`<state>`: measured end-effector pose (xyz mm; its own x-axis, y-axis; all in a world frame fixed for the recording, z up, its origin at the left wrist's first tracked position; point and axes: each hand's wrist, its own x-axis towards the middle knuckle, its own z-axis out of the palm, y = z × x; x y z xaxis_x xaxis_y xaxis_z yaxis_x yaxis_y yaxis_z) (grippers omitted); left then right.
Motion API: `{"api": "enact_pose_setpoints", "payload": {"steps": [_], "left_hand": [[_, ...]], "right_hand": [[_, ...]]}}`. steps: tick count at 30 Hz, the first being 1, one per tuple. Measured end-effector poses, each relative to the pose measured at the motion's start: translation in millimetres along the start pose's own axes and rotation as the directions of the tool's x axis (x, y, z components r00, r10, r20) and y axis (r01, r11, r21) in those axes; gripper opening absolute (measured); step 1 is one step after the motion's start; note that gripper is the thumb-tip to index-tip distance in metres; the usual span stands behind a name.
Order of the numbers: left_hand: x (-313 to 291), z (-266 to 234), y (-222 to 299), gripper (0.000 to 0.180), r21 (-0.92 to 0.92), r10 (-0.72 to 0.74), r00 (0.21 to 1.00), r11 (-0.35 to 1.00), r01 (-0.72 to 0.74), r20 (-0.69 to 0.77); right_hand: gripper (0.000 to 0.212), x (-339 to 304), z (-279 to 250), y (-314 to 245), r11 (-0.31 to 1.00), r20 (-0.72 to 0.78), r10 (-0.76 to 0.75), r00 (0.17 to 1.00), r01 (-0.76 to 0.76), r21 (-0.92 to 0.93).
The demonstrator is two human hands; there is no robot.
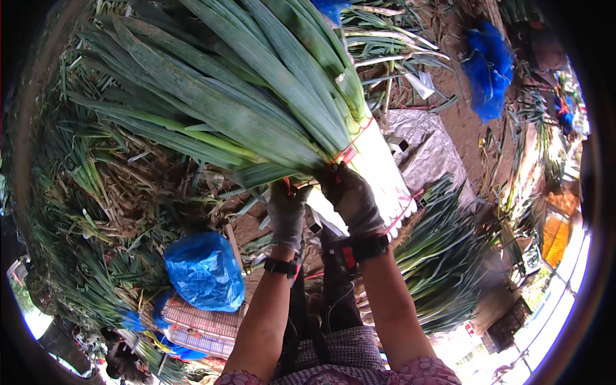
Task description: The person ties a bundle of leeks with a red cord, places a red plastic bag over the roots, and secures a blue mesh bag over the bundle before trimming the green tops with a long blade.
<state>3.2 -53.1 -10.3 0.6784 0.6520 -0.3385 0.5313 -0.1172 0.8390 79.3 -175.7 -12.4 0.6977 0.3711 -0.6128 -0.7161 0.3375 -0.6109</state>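
Note:
A big bundle of leeks (256, 96) lies before me, its wide green leaves fanning to the far left and its white stalks pointing to the near right. Red string (364, 130) runs across the bundle where green turns to white, and a second red tie sits near the stalk ends. My left hand (287, 212), in a whitish work glove, is closed on the red string at the bundle's near edge. Just right of it my right hand (351, 197), gloved too, presses against the stalks with its fingers closed around the string. The fingertips are partly in shadow.
Loose leeks (443, 256) lie in a heap to the right, by a silvery sheet (430, 144). A blue plastic bag (205, 271) covers something at left, near a woven mat (202, 324). Another blue bag (489, 70) is at far right. Leaf scraps litter the left ground.

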Motion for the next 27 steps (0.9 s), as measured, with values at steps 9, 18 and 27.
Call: {"api": "enact_pose_setpoints", "payload": {"steps": [9,18,27], "left_hand": [[4,7,-1,0.035,-0.040,-0.055,0.993,0.998,0.052,-0.102],[5,2,19,0.039,-0.012,-0.214,0.976,0.977,0.214,-0.038],[5,7,19,0.041,0.025,-0.120,0.990,0.992,0.122,-0.075]], "right_hand": [[0.045,-12,21,-70,0.983,0.166,0.175,0.971,-0.163,-0.087],[0.033,-55,29,-56,0.865,-0.488,-0.150,0.860,-0.125,-0.487],[0.017,10,26,-8,0.658,-0.465,-0.497,0.732,-0.031,-0.752]]}}
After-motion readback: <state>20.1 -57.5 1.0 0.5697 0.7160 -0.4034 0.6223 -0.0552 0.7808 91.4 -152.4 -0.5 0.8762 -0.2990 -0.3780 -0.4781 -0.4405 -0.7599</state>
